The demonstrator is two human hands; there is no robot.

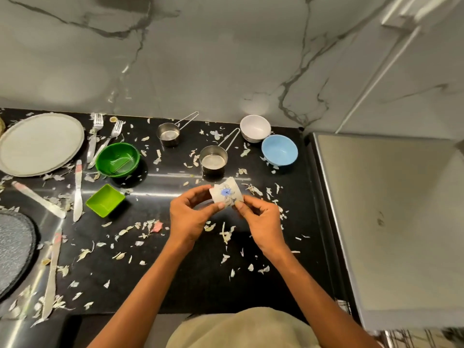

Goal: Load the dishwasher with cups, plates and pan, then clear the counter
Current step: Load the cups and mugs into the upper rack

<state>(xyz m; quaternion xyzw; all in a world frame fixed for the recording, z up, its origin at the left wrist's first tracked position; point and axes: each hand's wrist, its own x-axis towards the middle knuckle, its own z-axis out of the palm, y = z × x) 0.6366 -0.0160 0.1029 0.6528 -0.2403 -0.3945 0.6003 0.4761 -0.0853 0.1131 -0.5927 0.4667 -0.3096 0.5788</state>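
Small floral cup (226,193) held just above black counter (175,272), pinched between left hand (187,217) and right hand (261,222). Nearest steel measuring cup (213,160) just behind it; blue bowl (279,149) beyond, rightward.

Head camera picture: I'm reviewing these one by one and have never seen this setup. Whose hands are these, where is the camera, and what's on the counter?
There is no machine here. A person wears one wide-angle camera on the head, looking down at their own hands over a black counter strewn with pale peel scraps.

The left hand and right hand together pinch a small white cup with a blue flower, held just above the counter.

Behind it stand two steel measuring cups, a white bowl and a blue bowl. To the left are a round green bowl, a square green dish, two forks, several table knives and a grey plate. A dark speckled pan shows at the left edge.
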